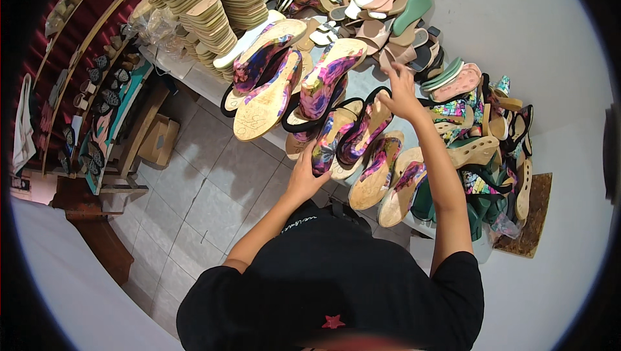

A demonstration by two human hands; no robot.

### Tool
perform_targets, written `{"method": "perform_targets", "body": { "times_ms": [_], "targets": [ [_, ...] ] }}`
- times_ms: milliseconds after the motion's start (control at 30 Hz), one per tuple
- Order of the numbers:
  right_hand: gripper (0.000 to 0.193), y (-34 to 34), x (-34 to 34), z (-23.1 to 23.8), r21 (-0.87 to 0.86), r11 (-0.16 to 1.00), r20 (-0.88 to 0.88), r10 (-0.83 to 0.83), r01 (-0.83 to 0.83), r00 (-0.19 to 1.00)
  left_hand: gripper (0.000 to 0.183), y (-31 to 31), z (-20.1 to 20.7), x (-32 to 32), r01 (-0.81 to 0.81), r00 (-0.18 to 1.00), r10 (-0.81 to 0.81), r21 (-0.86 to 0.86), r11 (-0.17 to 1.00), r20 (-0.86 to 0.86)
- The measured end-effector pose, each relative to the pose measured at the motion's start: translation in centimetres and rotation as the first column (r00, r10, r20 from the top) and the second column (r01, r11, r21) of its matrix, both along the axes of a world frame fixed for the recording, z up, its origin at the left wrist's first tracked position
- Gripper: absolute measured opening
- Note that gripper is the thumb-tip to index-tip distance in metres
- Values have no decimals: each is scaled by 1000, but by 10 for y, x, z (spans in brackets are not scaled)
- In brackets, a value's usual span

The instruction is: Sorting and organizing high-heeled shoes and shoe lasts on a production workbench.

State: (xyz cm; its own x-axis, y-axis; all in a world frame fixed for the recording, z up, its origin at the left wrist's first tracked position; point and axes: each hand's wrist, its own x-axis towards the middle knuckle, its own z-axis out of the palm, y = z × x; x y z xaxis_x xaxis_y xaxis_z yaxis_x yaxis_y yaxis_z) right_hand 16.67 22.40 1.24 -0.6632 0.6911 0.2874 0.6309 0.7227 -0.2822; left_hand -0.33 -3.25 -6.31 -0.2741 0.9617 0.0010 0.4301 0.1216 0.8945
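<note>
My left hand (304, 177) is closed on the side of a floral wedge sandal (325, 146) with a dark padded strap, at the table's near edge. Right beside it lies a second floral wedge sandal (367, 128), also with a black strap. My right hand (402, 94) is over the far end of that second sandal, fingers apart; whether its thumb touches the strap I cannot tell. To their left, larger floral wedges (331, 79) are stacked sole-up on other sandals. Nearer me, on the right, floral wedge soles (377, 173) lie along the edge.
Tall stacks of beige soles (210, 24) stand at the back left. Loose insoles (412, 13) and sandal parts cover the far side. Colourful sandals (475, 153) pile up at the right, by a brown board (527, 218). A shoe rack (103, 111) stands left, across the tiled floor (213, 202).
</note>
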Motion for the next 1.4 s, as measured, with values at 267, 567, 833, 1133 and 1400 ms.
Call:
{"method": "perform_targets", "body": {
  "times_ms": [267,567,833,1133,1400],
  "targets": [
    [72,-7,23,-58,-333,936,86,-92,115,992,78,3,-4,2,-34,995,33,-16,999,-91],
    [72,-18,23,-69,-358,919,128,-126,164,984,79,0,0,2,-6,985,19,73,997,-174],
    [70,-47,17,-64,-319,939,58,-117,130,991,70,7,20,3,66,975,-35,133,989,-220],
    [66,-67,26,-63,-329,936,-24,-142,127,990,65,6,29,8,95,963,-34,217,972,-267],
    [55,-96,52,-47,-269,955,-235,-188,122,954,47,26,70,26,254,949,-136,436,863,-285]
  ]
}}
